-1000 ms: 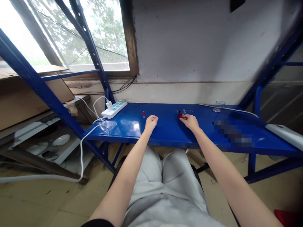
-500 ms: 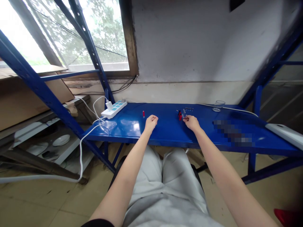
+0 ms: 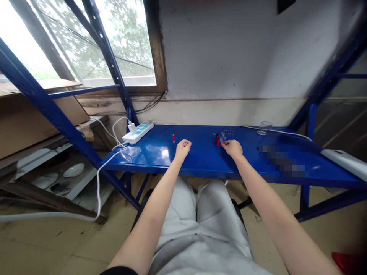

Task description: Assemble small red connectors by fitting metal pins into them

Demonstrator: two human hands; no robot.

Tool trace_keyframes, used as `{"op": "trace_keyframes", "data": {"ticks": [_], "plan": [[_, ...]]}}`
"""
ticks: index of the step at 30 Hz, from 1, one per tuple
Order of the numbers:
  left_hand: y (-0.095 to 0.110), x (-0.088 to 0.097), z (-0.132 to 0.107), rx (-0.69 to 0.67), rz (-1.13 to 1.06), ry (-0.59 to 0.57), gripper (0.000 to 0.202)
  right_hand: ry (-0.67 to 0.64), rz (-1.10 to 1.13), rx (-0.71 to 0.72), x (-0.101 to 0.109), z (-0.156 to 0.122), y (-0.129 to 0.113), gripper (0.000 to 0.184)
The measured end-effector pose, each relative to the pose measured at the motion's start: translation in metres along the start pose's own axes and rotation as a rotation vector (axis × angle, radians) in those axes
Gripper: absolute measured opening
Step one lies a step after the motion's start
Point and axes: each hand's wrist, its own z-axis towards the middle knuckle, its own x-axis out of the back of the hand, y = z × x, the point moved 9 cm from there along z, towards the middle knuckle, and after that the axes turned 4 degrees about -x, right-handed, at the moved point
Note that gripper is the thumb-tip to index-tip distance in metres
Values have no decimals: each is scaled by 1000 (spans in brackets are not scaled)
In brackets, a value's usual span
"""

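Note:
My left hand [image 3: 183, 148] rests as a loose fist on the blue metal shelf [image 3: 200, 156], and nothing shows in it. A small red piece [image 3: 173, 138] lies just to its left. My right hand [image 3: 233, 147] is closed in a pinch beside a cluster of small red and black parts [image 3: 218, 139]. Its fingertips touch a tiny clear or silvery piece that is too small to name. A row of small dark parts [image 3: 228, 131] lies just beyond the cluster.
A white power strip [image 3: 138, 132] with a plugged charger and white cable sits at the shelf's left end. A clear glass cup [image 3: 264, 128] stands at the back right, a white flat object [image 3: 345, 163] at the far right. Blue rack posts flank both sides.
My right hand has drawn back slightly from the red and black parts, its fingertips now just right of them. My left hand has stayed still.

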Motion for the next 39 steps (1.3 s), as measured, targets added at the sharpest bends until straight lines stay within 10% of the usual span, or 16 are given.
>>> {"op": "trace_keyframes", "data": {"ticks": [17, 29, 39], "plan": [[0, 0, 1, -27, 55, -11, 11, 3, 89, -59, 28, -17, 7, 28], [2, 1, 1, -33, 93, 7, 11, 193, 390, 312, 35, -50, -106, 26], [22, 4, -1, -239, 259, 78, 16, 151, 492, 554, -3, -68, -122, 27]]}}
